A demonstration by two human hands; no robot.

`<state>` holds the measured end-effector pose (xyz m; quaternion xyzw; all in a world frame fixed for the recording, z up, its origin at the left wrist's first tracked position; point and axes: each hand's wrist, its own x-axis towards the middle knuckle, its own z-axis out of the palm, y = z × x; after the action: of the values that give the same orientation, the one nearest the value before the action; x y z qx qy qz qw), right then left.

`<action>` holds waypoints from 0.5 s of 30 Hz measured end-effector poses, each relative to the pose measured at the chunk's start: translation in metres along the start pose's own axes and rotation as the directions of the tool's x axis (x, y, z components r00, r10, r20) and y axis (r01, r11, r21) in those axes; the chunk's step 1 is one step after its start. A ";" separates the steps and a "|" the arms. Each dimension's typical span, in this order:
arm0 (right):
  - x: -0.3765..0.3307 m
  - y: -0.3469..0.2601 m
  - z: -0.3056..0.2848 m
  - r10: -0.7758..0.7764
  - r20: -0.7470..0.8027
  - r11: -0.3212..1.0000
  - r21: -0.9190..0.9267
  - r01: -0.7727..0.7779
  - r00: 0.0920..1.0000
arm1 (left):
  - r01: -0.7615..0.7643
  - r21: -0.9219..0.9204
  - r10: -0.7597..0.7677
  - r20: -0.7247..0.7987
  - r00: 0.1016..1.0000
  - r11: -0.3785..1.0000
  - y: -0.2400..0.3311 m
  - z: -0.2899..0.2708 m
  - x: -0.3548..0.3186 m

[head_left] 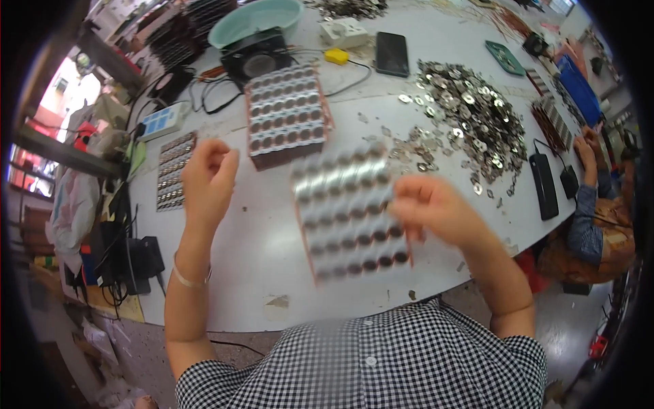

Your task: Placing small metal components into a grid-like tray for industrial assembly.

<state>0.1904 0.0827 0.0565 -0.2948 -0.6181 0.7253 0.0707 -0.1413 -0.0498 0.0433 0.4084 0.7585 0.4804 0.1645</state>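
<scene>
My right hand (436, 210) is closed on the right edge of a flat panel (354, 218) with an orange-brown rim. Rows of dark round discs and shiny metal strips cover the panel, which is blurred by motion above the table. To its left, my left hand (210, 178) hovers with fingers curled in and thumb against them; whether something small is between them is hidden. Just beyond that hand lies a narrower panel of metal pieces (175, 174). A stack of similar disc panels (286, 112) stands behind, between my hands.
Loose shiny metal pieces (470, 109) are heaped at the right. Farther back are a phone (392, 54), a yellow connector (336, 56), a small fan (256, 58) and a green basin (262, 20). A black power bank-like box (543, 185) lies near the right edge, beside another person's hands (587, 146).
</scene>
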 end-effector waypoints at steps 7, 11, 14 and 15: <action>-0.023 0.067 0.027 -0.322 -0.174 0.807 -0.564 0.173 0.931 | -0.677 0.223 0.601 0.326 0.730 0.702 0.040 0.055 -0.099; -0.010 0.057 -0.007 -0.571 -0.184 0.414 -0.906 0.087 0.800 | -0.688 0.322 0.394 0.632 0.668 0.651 0.025 0.075 -0.120; 0.020 0.062 -0.024 -0.672 -0.043 0.176 -0.979 0.103 0.739 | -0.707 0.307 0.371 0.682 0.631 0.638 0.013 0.084 -0.126; 0.033 0.066 -0.026 -0.705 0.033 0.089 -0.987 0.134 0.709 | -0.714 0.310 0.357 0.700 0.619 0.628 0.014 0.085 -0.127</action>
<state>0.1942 0.1055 -0.0178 -0.2346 -0.9425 0.0424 0.2344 -0.0023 -0.0946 -0.0040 0.7798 0.6079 0.1133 0.0976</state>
